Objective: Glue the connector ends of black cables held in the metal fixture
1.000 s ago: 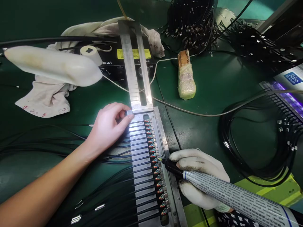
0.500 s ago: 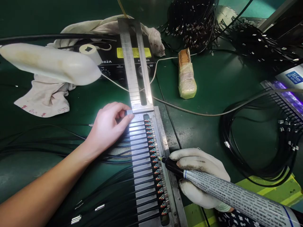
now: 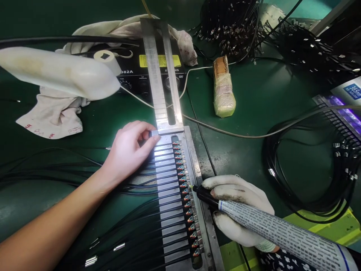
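Note:
My bare left hand (image 3: 131, 150) pinches the upper left corner of a metal fixture (image 3: 169, 203) between thumb and fingers. Several black cables lie side by side across it, their small connectors (image 3: 188, 203) with exposed coloured wires lined up along the right slot. In a stained white glove, my right hand (image 3: 242, 203) grips a thick pen-shaped dispensing syringe (image 3: 270, 227) with a printed grey-white barrel and black front end. Its yellowish tip (image 3: 191, 187) is at the connectors near the middle of the row; whether it touches one I cannot tell.
A slotted metal cover (image 3: 152, 71) stands hinged open at the fixture's far end, before a black control box (image 3: 132, 81). Nearby are a white cloth (image 3: 56, 116), a wrapped block (image 3: 224, 90), coiled cables (image 3: 270, 169), a purple-lit lamp (image 3: 345, 113) and cable bundles (image 3: 228, 30).
The view has shifted very slightly. My left hand stays on the fixture's corner, and the syringe tip remains at nearly the same spot along the connector row.

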`<state>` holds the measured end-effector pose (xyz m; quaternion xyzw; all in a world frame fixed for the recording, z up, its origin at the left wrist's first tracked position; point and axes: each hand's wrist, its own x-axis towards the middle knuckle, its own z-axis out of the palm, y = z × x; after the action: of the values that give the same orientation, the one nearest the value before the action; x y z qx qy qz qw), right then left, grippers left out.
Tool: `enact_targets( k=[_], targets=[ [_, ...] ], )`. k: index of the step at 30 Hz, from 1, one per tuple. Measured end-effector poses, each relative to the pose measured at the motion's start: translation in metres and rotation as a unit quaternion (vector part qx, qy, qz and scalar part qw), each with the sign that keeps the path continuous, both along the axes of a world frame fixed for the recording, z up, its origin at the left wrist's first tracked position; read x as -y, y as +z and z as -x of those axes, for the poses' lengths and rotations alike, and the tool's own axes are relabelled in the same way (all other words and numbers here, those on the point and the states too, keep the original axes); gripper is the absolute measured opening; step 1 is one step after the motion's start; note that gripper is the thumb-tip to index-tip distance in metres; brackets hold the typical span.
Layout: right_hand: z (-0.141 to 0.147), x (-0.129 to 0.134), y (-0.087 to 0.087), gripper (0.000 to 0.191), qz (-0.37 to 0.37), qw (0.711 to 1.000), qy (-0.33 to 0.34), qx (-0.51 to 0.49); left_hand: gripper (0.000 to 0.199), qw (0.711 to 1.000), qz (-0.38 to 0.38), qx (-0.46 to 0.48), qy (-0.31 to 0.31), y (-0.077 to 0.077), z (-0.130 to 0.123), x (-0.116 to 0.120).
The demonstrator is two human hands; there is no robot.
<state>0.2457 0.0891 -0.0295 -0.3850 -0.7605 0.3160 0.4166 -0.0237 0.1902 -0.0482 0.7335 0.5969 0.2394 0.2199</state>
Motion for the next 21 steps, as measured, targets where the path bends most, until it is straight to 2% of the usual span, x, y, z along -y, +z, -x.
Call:
enact_targets(
  k=[5,12,16,21],
  targets=[
    [-0.002,0.001,0.002,0.032,-0.01,1.0,0.004,0.001,0.024,1.0,0.001,-0.001,0.001,0.001,0.0,0.0],
    [0.002,0.007,0.02,0.027,-0.028,0.999,-0.014,-0.005,0.025,1.0,-0.001,-0.007,-0.002,0.001,0.001,0.0],
    [0.004,0.009,0.017,0.025,-0.028,0.999,-0.019,0.025,0.024,1.0,-0.003,0.0,-0.001,0.001,0.001,0.0],
    [0.004,0.008,0.01,0.026,-0.01,1.0,-0.014,0.014,0.021,1.0,-0.006,0.002,-0.004,0.0,0.001,0.0]
  ],
)
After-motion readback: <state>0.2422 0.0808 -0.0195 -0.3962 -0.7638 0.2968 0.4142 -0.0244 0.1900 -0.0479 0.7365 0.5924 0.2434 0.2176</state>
